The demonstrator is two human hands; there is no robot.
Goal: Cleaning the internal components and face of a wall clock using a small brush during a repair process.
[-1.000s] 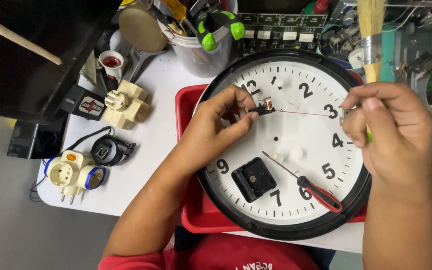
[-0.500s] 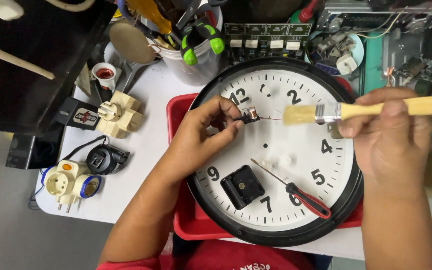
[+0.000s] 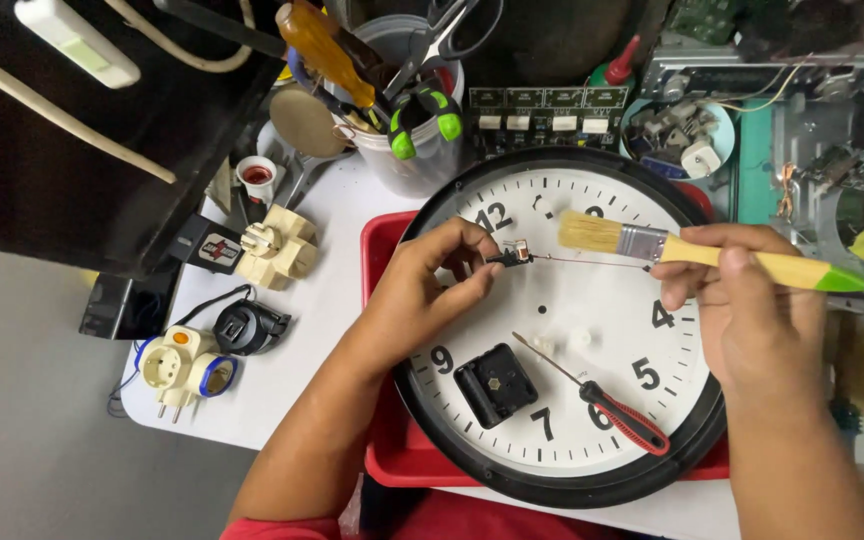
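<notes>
Pinching the small black-and-copper clock part (image 3: 512,256) between closed left hand (image 3: 432,290) fingertips above the white clock face (image 3: 592,360), I am holding the yellow-handled flat paintbrush (image 3: 697,250) in my closed right hand (image 3: 742,310), its bristles lying horizontally, pointing toward nine o'clock, just beside the part.

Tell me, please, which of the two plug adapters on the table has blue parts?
The nearer adapter, by the table's front-left corner, has blue rings and an orange button; the other adapter, farther back, is plain cream.
</notes>
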